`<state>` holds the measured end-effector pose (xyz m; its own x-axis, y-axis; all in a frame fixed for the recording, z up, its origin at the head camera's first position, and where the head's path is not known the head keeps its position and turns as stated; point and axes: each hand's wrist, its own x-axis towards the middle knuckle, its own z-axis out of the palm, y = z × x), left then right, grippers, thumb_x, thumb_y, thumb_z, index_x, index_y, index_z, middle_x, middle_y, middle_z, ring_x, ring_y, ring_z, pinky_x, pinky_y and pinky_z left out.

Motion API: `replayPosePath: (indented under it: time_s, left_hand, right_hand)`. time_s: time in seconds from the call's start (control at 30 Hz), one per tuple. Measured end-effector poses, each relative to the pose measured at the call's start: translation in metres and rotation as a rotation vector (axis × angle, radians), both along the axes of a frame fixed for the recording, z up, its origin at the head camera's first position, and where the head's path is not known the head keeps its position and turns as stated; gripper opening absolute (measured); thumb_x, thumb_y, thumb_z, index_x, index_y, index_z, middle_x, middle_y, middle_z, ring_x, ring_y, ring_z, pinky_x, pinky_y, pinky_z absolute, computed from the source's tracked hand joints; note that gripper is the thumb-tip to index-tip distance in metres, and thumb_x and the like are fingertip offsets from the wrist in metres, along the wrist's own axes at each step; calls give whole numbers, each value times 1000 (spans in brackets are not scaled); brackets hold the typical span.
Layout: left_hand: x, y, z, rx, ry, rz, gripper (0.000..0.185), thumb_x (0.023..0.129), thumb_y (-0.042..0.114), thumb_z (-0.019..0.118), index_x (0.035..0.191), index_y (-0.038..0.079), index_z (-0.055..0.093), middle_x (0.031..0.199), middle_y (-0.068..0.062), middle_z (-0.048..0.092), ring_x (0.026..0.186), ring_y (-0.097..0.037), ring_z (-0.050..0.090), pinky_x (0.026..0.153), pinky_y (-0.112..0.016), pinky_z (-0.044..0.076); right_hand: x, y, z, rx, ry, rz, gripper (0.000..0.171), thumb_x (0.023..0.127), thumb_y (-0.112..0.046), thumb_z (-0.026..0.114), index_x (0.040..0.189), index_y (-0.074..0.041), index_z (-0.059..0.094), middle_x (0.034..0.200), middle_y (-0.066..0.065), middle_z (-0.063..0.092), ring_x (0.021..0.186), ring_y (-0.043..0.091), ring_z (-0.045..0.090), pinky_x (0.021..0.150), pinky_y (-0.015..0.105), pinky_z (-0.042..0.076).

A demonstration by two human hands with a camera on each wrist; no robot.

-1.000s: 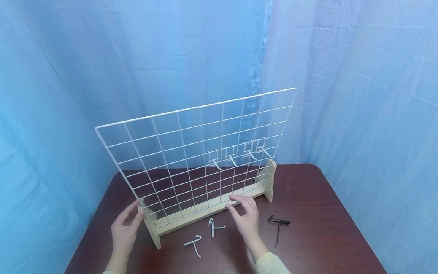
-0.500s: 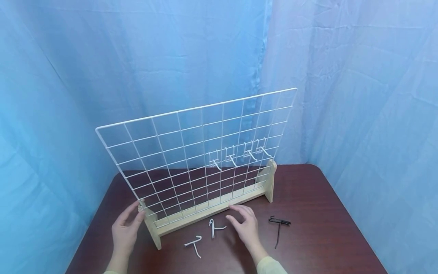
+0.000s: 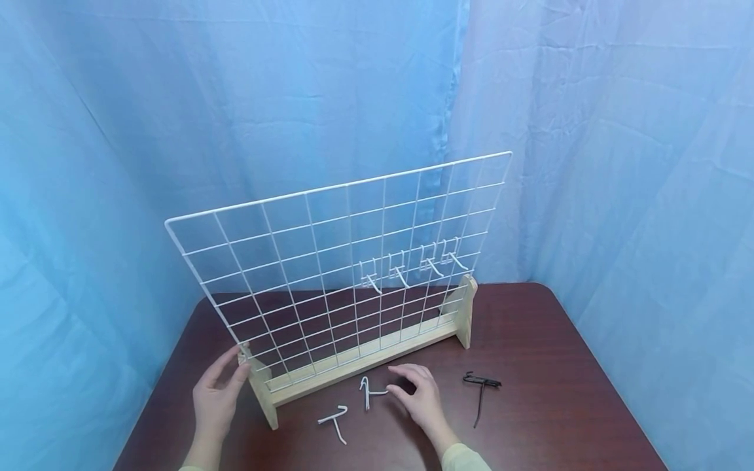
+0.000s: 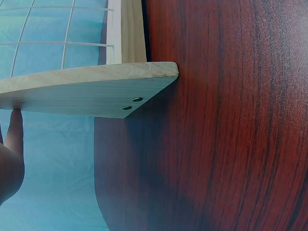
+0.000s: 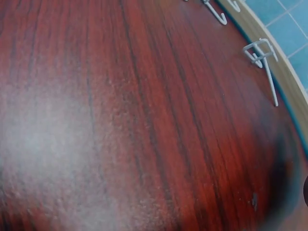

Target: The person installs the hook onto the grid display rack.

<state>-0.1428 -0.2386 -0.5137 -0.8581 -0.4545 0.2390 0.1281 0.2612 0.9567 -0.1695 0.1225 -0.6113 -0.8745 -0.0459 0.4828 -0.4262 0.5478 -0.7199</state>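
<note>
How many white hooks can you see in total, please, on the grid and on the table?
6: four hang in a row on the wire grid, at and; two lie on the table, at and.

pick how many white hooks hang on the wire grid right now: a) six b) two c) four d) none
c, four white hooks hang in a row on the wire grid, right of its middle; two more white ones and a black hook lie loose on the table.
</note>
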Motion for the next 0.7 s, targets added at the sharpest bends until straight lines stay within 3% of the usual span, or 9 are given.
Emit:
replayPosePath:
  time_s: [0.2,0.5,0.7]
  left_hand:
    - [1,1,1,-14,2,5,36,88,0,73,123,-1,65,109,32,62,101,9,58,83,-8,51]
    - [1,1,1,-7,28,-10,36,87,-3,73,122,-2,65,108,30,63,101,7,60,83,-8,52]
    - [0,0,0,2,22,-14,36,88,-2,73,123,-2,65,109,30,63,101,7,60,84,-9,52]
  right_hand:
    - [-1,-1,-7,38,-3,45,41,70,-12,90,108,-17,76,106,-6,71,101,20,60,88,37,52]
    - [-3,0,-18,135,111,144,42,68,-22,90,107,-16,76,107,-3,73,103,22,60,92,34,49]
    - [-3,1,-19,217,62,163,45,67,-32,88,108,-19,76,113,-5,71,109,21,58,92,41,50]
